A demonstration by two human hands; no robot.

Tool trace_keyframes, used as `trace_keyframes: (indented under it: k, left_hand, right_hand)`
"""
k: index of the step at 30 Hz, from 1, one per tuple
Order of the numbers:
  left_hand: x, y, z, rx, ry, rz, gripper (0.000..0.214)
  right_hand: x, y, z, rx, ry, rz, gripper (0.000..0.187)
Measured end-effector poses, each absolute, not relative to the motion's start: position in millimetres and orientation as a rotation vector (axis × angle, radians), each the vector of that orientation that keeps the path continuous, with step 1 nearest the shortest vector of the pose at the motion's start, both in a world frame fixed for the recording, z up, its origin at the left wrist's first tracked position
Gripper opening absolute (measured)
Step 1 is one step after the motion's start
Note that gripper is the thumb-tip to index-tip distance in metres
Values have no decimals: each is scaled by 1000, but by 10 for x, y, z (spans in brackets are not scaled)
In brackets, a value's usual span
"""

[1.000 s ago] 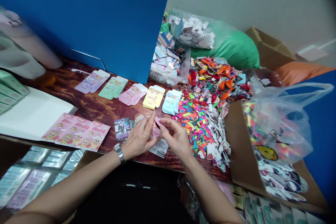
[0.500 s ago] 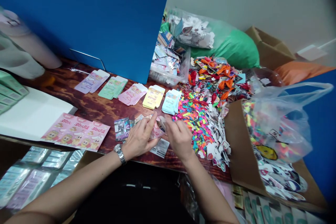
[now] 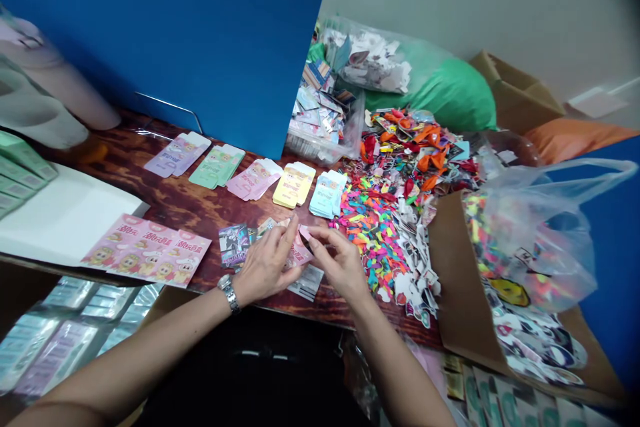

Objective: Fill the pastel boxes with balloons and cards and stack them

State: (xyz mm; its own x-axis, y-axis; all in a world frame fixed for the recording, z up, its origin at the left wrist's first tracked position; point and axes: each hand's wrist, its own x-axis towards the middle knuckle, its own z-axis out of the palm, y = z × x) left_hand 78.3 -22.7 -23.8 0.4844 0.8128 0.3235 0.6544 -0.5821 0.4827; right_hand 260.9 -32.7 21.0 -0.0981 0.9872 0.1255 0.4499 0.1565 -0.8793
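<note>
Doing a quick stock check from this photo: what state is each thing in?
Pink card: bent, between both hands
Left hand: resting on the card
Right hand: fingertips at its upper edge
Pink printed sheet: flat, unfolded
Yellow cards: stacked flat
Plastic bag: open, holding colourful pieces

Bright, even indoor light; source not in view. Soft shadow falls across the lower left of the blue partition (image 3: 165,33). Small glare spots on the varnished wooden tabletop (image 3: 200,210), metal wristwatch (image 3: 229,293) and plastic bag (image 3: 540,233). Top right corner darkens to a vignette. Wide-angle distortion stretches and bends the frame edges. Paper rolls (image 3: 45,73) at far left smeared, foil packs (image 3: 55,320) at lower left soft. Left hand (image 3: 267,263) and right hand (image 3: 340,263) fairly sharp at centre.
</note>
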Motion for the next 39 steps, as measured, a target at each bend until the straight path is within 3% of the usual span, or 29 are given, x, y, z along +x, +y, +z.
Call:
trace_keyframes:
  k: [6,27,33,36,39]
  left_hand:
    - [791,-245,-251,2461,1269,719,96]
    - [761,-229,-176,2604,1330,562,92]
    - [780,-220,-173,2637,1353,564,85]
    - [759,-248,-163,2586,1422,511,85]
    - [652,-328,-99,2531,1420,439,89]
  right_hand:
    - [2564,-338,260,-1377,-1837,629,22]
    - [2405,-562,-36,-1377,-1721,337,33]
    - [2312,-624,-112,-1399,-1747,211,55]
    - [2274,-639,-157,-1370,-1789,248,57]
    - [2268,-624,-160,-1354,-1762,486,54]
